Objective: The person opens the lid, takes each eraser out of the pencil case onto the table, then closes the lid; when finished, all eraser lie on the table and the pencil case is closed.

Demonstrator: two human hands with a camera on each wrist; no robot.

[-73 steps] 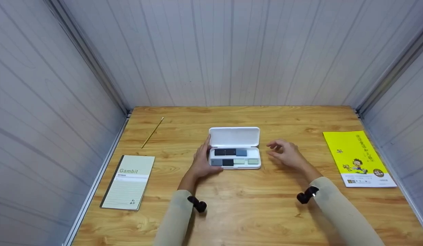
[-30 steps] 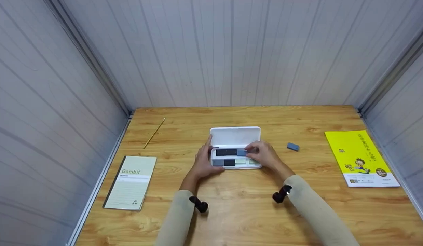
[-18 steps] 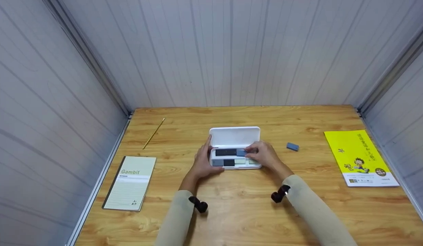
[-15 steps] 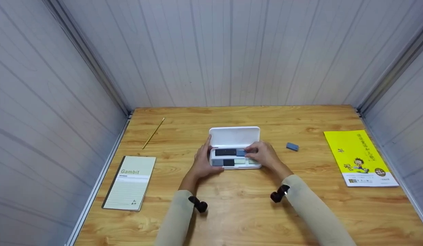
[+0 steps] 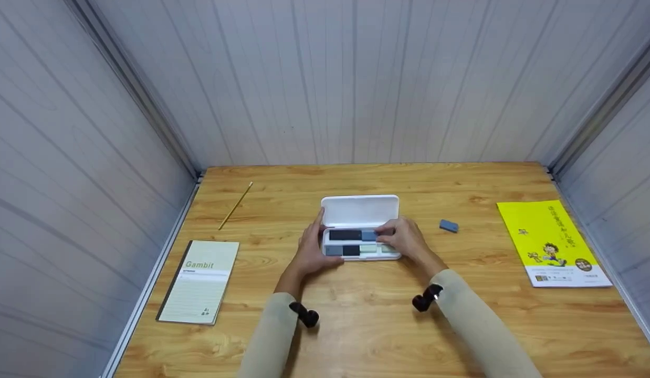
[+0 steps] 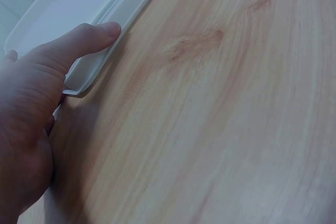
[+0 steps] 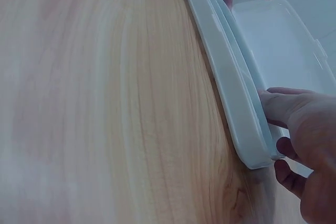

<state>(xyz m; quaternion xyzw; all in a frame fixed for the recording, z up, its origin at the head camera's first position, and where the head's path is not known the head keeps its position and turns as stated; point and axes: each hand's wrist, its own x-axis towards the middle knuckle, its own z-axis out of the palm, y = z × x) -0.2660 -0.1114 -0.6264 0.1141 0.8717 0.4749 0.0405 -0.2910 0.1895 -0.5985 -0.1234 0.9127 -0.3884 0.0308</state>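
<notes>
A white pencil case (image 5: 360, 211) lies with its lid up in the middle of the table. My left hand (image 5: 312, 249) grips its left end, thumb (image 6: 100, 35) on the front edge and fingers behind. Rectangular erasers lie in two rows inside. The back row has black erasers (image 5: 345, 235) and a blue eraser (image 5: 368, 235); the front row has grey, black (image 5: 351, 250) and pale green ones. My right hand (image 5: 406, 239) reaches into the right end, thumb and finger pinching the blue eraser. That hand covers part of both rows. The wrist views hide the erasers.
Another blue eraser (image 5: 449, 226) lies on the table right of the case. A yellow book (image 5: 545, 231) is at the far right. On the left are a notebook (image 5: 199, 281) and a pencil (image 5: 235, 206). Panel walls (image 5: 351, 79) enclose the back and sides.
My right hand has moved left from beside the case to the blue eraser inside it, uncovering the other blue eraser on the table. Over the last second both hands have stayed nearly still.
</notes>
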